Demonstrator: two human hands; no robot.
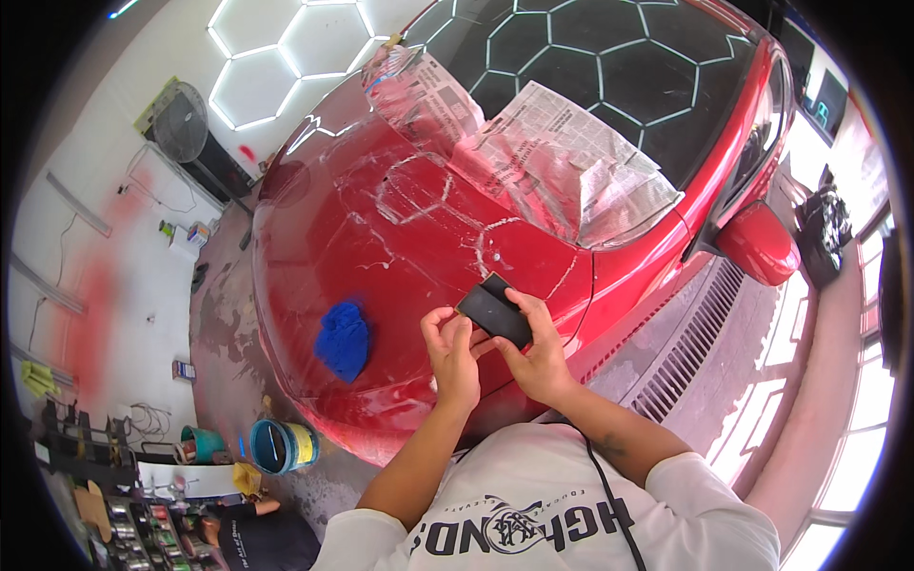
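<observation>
A black rectangular sanding block [493,309] with a thin yellowish edge is held above the red car hood [324,238]. My left hand [452,357] pinches its lower left side. On the opposite side, the fingers and thumb of my right hand [541,350] close around the block. Whitish streaks and wet-looking smears mark the hood beyond my hands. To the left of them a crumpled blue cloth [343,341] lies on the paint. Newspaper sheets [562,157] with reddish stains cover the strip along the base of the windshield [609,67].
The side mirror [759,244] juts out at right, above a floor grate [690,338]. A blue bucket [273,447] and a green bucket [200,443] stand at lower left, near another person [262,533] in dark clothes. A fan [179,122] is at the far left wall.
</observation>
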